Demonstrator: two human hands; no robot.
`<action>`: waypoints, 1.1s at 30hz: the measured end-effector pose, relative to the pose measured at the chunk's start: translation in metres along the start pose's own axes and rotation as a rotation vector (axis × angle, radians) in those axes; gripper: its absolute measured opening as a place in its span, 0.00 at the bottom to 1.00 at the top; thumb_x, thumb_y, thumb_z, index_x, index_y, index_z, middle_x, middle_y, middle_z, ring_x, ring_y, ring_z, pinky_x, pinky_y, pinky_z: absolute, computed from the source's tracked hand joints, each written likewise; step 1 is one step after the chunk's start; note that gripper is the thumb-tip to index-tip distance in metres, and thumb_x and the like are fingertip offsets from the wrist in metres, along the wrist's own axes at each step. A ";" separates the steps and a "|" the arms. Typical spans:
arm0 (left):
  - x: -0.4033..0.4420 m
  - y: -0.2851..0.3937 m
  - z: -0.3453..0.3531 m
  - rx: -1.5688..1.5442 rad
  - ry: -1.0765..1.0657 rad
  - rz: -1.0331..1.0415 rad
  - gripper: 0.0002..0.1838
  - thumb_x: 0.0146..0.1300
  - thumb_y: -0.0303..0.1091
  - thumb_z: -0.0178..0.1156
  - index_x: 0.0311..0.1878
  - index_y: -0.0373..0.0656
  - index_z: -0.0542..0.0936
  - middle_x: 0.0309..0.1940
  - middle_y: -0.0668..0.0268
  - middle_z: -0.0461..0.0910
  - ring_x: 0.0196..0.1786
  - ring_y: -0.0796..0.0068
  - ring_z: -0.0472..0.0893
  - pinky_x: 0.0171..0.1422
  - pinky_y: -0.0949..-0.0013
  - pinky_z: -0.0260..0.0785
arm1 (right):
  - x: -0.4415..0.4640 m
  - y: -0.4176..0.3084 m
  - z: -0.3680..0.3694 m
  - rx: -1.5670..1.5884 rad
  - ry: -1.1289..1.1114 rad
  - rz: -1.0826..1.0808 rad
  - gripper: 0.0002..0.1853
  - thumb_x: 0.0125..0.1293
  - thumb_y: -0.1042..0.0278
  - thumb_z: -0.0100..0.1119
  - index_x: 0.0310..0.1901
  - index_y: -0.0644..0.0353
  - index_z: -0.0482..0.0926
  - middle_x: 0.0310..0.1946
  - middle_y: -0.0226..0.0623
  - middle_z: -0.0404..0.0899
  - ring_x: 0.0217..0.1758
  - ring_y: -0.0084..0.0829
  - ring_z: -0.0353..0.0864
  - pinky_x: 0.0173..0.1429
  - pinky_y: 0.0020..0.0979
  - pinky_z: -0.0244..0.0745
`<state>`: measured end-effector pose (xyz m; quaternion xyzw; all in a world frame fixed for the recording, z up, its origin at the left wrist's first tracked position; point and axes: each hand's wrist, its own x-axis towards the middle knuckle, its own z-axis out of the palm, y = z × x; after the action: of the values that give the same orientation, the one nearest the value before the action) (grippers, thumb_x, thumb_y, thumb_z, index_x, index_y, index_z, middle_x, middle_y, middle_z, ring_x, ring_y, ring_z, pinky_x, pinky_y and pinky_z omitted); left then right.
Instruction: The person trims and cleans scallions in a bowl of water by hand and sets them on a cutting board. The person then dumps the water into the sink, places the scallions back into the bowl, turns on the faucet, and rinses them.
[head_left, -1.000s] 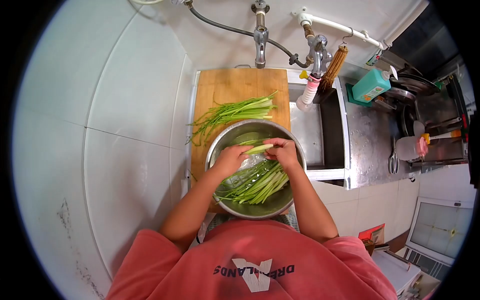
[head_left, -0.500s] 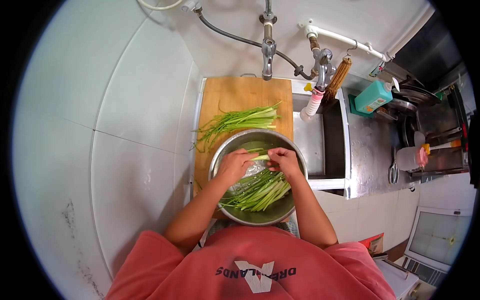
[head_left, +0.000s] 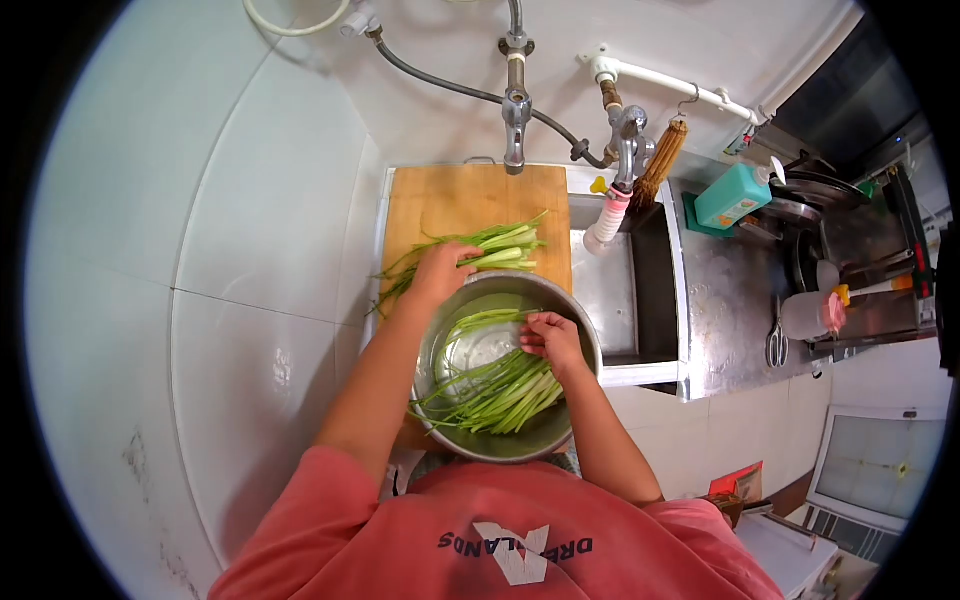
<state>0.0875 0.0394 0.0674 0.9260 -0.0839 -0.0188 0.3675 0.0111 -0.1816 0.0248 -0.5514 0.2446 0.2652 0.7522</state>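
A wide steel basin (head_left: 590,330) holds water and a bundle of thin green celery stalks (head_left: 510,395), with a few more lying across its far side. Behind it, a pile of celery stalks (head_left: 515,240) rests on the wooden board (head_left: 470,195). My left hand (head_left: 445,272) reaches past the basin's far rim onto this pile, fingers bent round some stalks. Over the basin is my right hand (head_left: 552,340), its fingers curled together by the ends of the few far stalks. Whatever is between those fingertips is hidden.
Right of the board is a steel sink (head_left: 605,300) under a tap with a pink-and-white nozzle (head_left: 608,220). A brush (head_left: 660,165) hangs behind. The counter beyond holds a turquoise bottle (head_left: 735,195), scissors (head_left: 776,340) and pans. A tiled wall (head_left: 250,230) stands close on the left.
My left hand has moved from inside the basin up and left onto the pile on the board. My right hand has shifted slightly down; the pale stalk is no longer stretched between both hands.
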 end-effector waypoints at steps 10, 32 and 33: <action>-0.071 0.036 0.038 0.010 -0.182 0.073 0.09 0.55 0.33 0.59 0.35 0.39 0.77 0.36 0.58 0.79 0.37 0.58 0.79 0.42 0.61 0.70 | -0.020 0.007 -0.011 -0.098 0.084 -0.154 0.06 0.62 0.71 0.53 0.37 0.65 0.74 0.26 0.37 0.78 0.23 0.26 0.77 0.27 0.25 0.76; -0.100 0.027 0.083 0.150 -0.196 -0.276 0.12 0.56 0.39 0.59 0.32 0.39 0.77 0.25 0.51 0.77 0.33 0.47 0.77 0.39 0.52 0.67 | -0.013 0.026 0.010 -0.387 0.299 -0.203 0.14 0.58 0.71 0.56 0.39 0.76 0.72 0.20 0.43 0.78 0.19 0.32 0.81 0.21 0.29 0.75; -0.098 0.025 0.090 0.102 -0.158 -0.253 0.12 0.57 0.40 0.59 0.33 0.39 0.77 0.25 0.51 0.77 0.33 0.48 0.77 0.39 0.52 0.67 | -0.007 0.027 0.011 -0.383 0.299 -0.206 0.14 0.58 0.71 0.56 0.39 0.76 0.72 0.20 0.43 0.78 0.19 0.32 0.81 0.21 0.29 0.75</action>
<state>-0.0215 -0.0229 0.0163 0.9424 0.0043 -0.1333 0.3068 -0.0114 -0.1650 0.0134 -0.7389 0.2408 0.1441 0.6126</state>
